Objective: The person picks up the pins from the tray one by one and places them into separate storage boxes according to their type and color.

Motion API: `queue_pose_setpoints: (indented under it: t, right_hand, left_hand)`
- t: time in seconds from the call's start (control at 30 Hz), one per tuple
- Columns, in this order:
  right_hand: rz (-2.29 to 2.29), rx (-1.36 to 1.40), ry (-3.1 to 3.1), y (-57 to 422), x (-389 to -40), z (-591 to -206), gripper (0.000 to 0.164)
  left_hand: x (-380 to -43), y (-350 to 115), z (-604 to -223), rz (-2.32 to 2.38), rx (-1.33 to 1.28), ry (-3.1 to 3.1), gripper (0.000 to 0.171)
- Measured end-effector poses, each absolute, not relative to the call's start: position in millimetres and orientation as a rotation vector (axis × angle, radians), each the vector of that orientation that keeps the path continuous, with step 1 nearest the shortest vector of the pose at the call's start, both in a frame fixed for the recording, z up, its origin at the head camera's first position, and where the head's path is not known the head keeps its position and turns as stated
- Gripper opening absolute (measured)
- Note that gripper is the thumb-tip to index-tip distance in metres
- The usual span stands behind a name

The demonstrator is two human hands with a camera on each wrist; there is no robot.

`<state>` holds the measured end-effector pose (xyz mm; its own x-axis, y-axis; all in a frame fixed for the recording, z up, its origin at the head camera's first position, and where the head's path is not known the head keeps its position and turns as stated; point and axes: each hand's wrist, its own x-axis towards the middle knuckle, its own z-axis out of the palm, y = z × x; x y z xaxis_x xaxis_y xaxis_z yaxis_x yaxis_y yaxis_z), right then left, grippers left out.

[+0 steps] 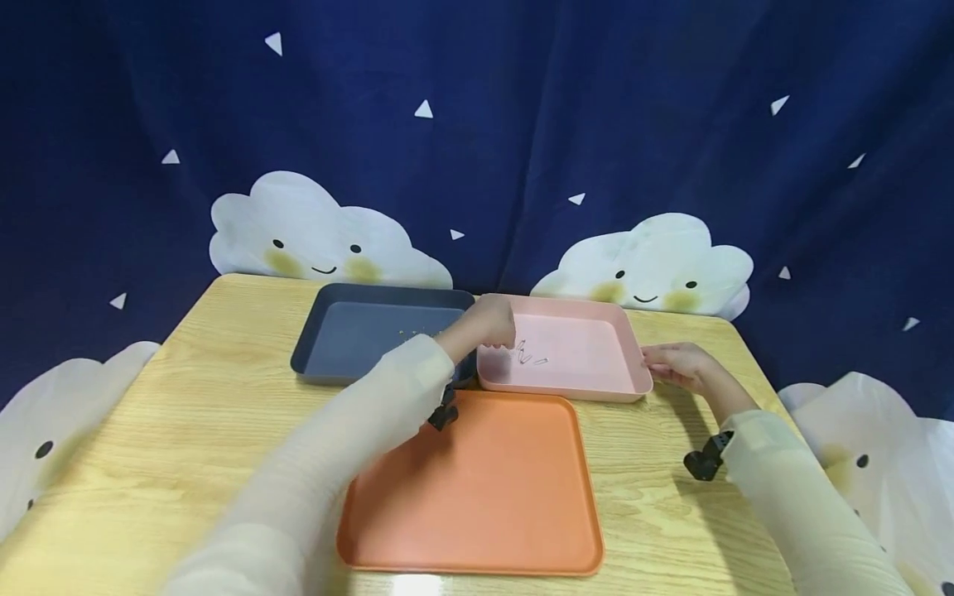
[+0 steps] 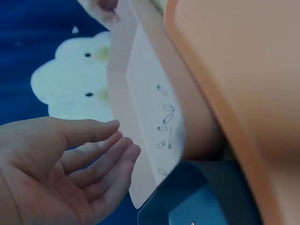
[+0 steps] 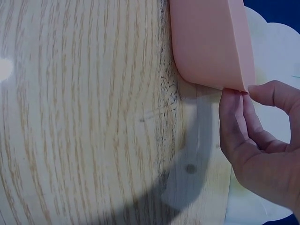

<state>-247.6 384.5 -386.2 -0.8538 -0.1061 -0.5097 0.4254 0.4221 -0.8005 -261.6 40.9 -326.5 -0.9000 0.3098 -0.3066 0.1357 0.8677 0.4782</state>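
Note:
Over the left end of the pink tray (image 1: 581, 390) hovers my left hand (image 1: 490, 321), its fingers loosely bent. In the left wrist view that hand (image 2: 89, 164) shows nothing between thumb and fingers. Several silver safety pins (image 2: 161, 89) lie scattered on the tray floor beyond the fingertips. At the tray's right end, my right hand (image 1: 681, 364) holds the edge. The right wrist view has the thumb of this hand (image 3: 262, 136) at the rim and the other fingers against the outer wall of the pink tray (image 3: 206, 42).
A dark blue tray (image 1: 350, 331) with small gold-coloured bits (image 1: 417, 334) stands left of the pink one, partly behind my left forearm. In front lies a flat orange tray (image 1: 477, 488). All rest on a wooden table (image 1: 186, 414) before a dark blue curtain (image 1: 477, 149).

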Motion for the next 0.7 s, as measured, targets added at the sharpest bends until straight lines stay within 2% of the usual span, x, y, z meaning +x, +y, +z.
queue_pose_setpoints:
  t: [0.47,0.7]
  right_hand:
    - [-1.427,0.265,2.208,386.1,-245.7,-386.1,0.063]
    - [-1.412,0.261,2.221,384.9,-245.1,-385.9,0.063]
  left_hand:
    - [-190.1,-37.5,-334.9,0.744,0.874,2.584,0.006]
    - [-167.1,-72.7,-354.7,0.637,1.183,2.503,0.020]
